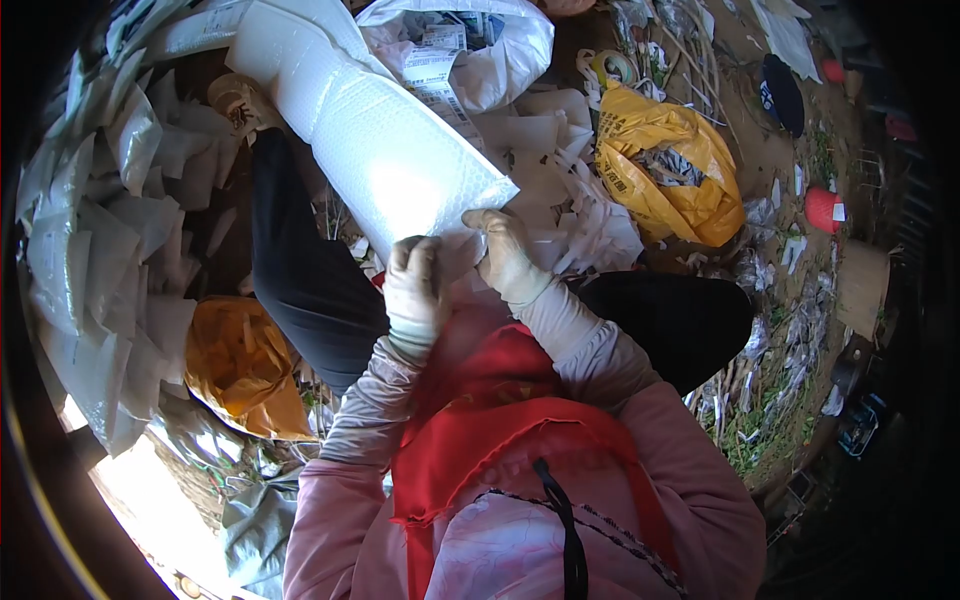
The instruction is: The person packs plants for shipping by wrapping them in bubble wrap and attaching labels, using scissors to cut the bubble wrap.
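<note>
A long white bubble-wrap sheet stretches from the top left of the view down toward my lap, bright with glare near its lower end. My left hand, in a pale work glove, is closed with fingers curled at the sheet's near edge. My right hand, gloved too, pinches the near right corner, its thumb and fingers pressed together. Between the hands a thin flap of the wrap hangs over my red apron.
A white sack with labelled papers stands beyond the sheet. Yellow plastic bags lie at right and left. Bubble-wrap pieces pile up on the left. Paper scraps lie right of my hands. My dark-trousered knees flank the work.
</note>
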Available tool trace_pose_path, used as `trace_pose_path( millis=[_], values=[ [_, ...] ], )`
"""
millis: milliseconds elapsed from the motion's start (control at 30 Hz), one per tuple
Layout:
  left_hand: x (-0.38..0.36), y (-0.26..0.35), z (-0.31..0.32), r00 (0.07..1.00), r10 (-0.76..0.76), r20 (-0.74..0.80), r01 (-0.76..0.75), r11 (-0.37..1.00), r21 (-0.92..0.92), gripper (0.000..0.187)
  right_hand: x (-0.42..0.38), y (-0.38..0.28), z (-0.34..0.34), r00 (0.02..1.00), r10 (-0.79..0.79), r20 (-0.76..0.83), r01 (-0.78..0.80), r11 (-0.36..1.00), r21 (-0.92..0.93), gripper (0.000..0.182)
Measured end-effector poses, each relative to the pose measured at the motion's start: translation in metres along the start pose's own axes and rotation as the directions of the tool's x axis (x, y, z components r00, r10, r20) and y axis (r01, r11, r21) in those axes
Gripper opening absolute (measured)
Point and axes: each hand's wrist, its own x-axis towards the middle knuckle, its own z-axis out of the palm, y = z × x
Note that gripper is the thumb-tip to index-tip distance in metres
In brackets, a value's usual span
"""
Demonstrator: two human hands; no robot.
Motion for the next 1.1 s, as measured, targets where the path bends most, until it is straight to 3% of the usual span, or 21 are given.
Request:
trace_pose_path(
  millis=[33, 67, 100, 133, 167, 200, 233, 267, 333, 500, 567, 600, 700, 733, 800, 833, 933, 967, 1000, 1067, 1100],
  values=[
    [0.007, -0.004, -0.003, 0.999, -0.024, -0.046, 0.026, 0.998, 0.055, 0.028, -0.003, -0.008, -0.011, 0.959, -0.258, 0.117, 0.278, 0.781, -0.560, 0.030],
    [0.015, -0.008, -0.004, 0.994, -0.044, -0.097, 0.055, 0.993, 0.109, 0.029, -0.004, -0.004, -0.011, 0.979, -0.186, 0.077, 0.201, 0.877, -0.436, 0.027],
    [0.021, -0.008, -0.006, 0.995, -0.100, -0.016, 0.101, 0.988, 0.120, 0.030, -0.003, 0.006, -0.009, 0.993, -0.109, 0.051, 0.119, 0.946, -0.301, 0.025],
    [0.021, -0.015, -0.003, 0.986, -0.133, 0.105, 0.109, 0.973, 0.203, 0.036, 0.000, 0.027, -0.009, 0.992, -0.057, 0.112, 0.055, 0.998, 0.015, 0.022],
    [0.021, -0.005, -0.005, 0.973, -0.165, 0.159, 0.131, 0.970, 0.204, 0.039, 0.003, 0.047, -0.009, 0.985, -0.004, 0.173, -0.052, 0.947, 0.318, 0.020],
    [0.021, 0.009, -0.005, 0.957, -0.194, 0.216, 0.150, 0.967, 0.205, 0.044, 0.013, 0.085, -0.011, 0.954, -0.046, 0.297, -0.186, 0.685, 0.704, 0.018],
    [0.017, 0.014, -0.004, 0.960, -0.170, 0.223, 0.101, 0.951, 0.291, 0.048, 0.012, 0.084, -0.009, 0.955, 0.003, 0.297, -0.254, 0.530, 0.809, 0.016],
    [0.013, 0.011, 0.003, 0.970, -0.172, 0.171, 0.130, 0.964, 0.231, 0.044, 0.012, 0.081, -0.007, 0.954, 0.052, 0.297, -0.296, 0.351, 0.888, 0.014],
    [0.002, -0.001, 0.020, 0.981, -0.185, 0.063, 0.177, 0.978, 0.106, 0.035, -0.002, -0.007, 0.008, 0.919, 0.392, 0.050, -0.266, 0.519, 0.813, 0.016],
    [-0.003, 0.009, 0.023, 0.992, 0.123, 0.001, -0.116, 0.931, 0.346, 0.030, -0.003, -0.029, 0.014, 0.957, 0.286, 0.045, -0.236, 0.680, 0.694, 0.015],
    [-0.005, 0.011, 0.021, 0.986, 0.167, -0.001, -0.155, 0.920, 0.360, 0.027, -0.003, -0.024, 0.014, 0.981, 0.192, 0.018, -0.164, 0.782, 0.601, 0.009],
    [-0.006, 0.012, 0.019, 0.982, 0.187, -0.001, -0.174, 0.913, 0.368, 0.025, -0.004, -0.022, 0.012, 0.973, 0.227, 0.032, -0.196, 0.751, 0.630, 0.008],
    [-0.004, 0.017, 0.010, 0.996, -0.006, 0.085, 0.004, 1.000, 0.025, 0.023, -0.006, -0.029, 0.008, 0.950, 0.312, 0.008, -0.217, 0.642, 0.735, 0.010],
    [-0.002, 0.017, 0.000, 0.958, -0.171, 0.229, 0.213, 0.961, -0.177, 0.026, -0.007, -0.026, 0.005, 0.943, 0.331, 0.015, -0.240, 0.653, 0.718, 0.008],
    [-0.002, -0.001, 0.002, 0.989, -0.145, -0.015, 0.138, 0.968, -0.210, 0.027, -0.006, -0.010, -0.006, 0.929, 0.370, 0.029, -0.288, 0.669, 0.686, 0.004],
    [-0.003, -0.002, -0.003, 0.970, -0.233, 0.068, 0.243, 0.946, -0.216, 0.039, -0.005, 0.009, -0.012, 0.935, 0.351, 0.058, -0.299, 0.685, 0.664, 0.004],
    [0.012, 0.012, -0.015, 0.950, -0.188, 0.250, 0.178, 0.982, 0.060, 0.053, 0.000, 0.032, -0.018, 0.962, 0.202, 0.182, -0.270, 0.643, 0.717, 0.006],
    [0.017, 0.014, -0.018, 0.930, -0.228, 0.287, 0.207, 0.973, 0.104, 0.066, -0.002, 0.028, -0.018, 0.988, 0.090, 0.125, -0.147, 0.788, 0.597, 0.008],
    [0.020, 0.010, -0.018, 0.945, -0.180, 0.272, 0.145, 0.979, 0.144, 0.067, -0.005, 0.024, -0.019, 0.996, -0.032, 0.086, -0.010, 0.892, 0.451, 0.012],
    [0.022, 0.005, -0.015, 0.965, -0.079, 0.249, 0.022, 0.975, 0.223, 0.069, -0.010, 0.006, -0.018, 0.995, -0.028, 0.093, -0.019, 0.880, 0.475, 0.023],
    [0.023, 0.010, -0.015, 0.955, -0.106, 0.277, 0.028, 0.962, 0.270, 0.071, -0.012, -0.023, -0.013, 0.986, 0.094, 0.141, -0.163, 0.751, 0.640, 0.029]
  ],
)
